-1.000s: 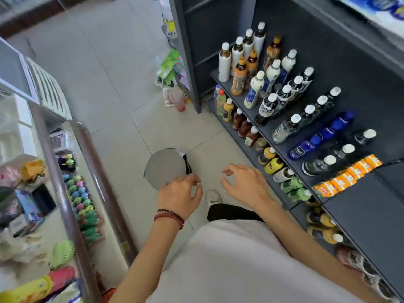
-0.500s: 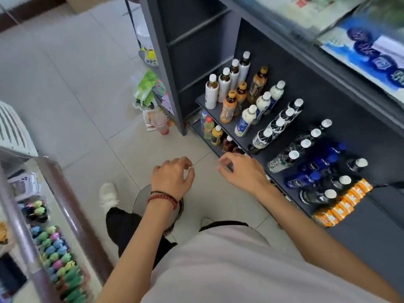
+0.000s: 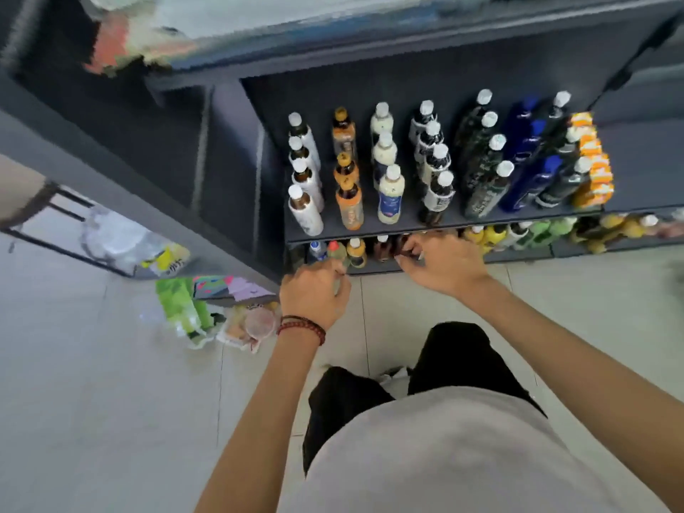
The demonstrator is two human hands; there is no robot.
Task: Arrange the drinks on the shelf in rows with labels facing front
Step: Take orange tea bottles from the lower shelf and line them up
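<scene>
Floor, left: bright packets (image 3: 177, 309) lie on the tiles beside the shelf unit.
Left hand (image 3: 314, 294): fingers curled round a red-capped bottle (image 3: 334, 249) at the front left of the lower shelf (image 3: 518, 255); bracelets (image 3: 301, 325) on the wrist.
Right hand (image 3: 448, 266): fingers bent onto a dark bottle (image 3: 383, 248) on the same shelf; blur hides whether it has a grip.
Upper shelf (image 3: 370, 233): bottles stand upright in rows running front to back.
Far right: orange packs (image 3: 592, 161) line the end of the upper shelf.
</scene>
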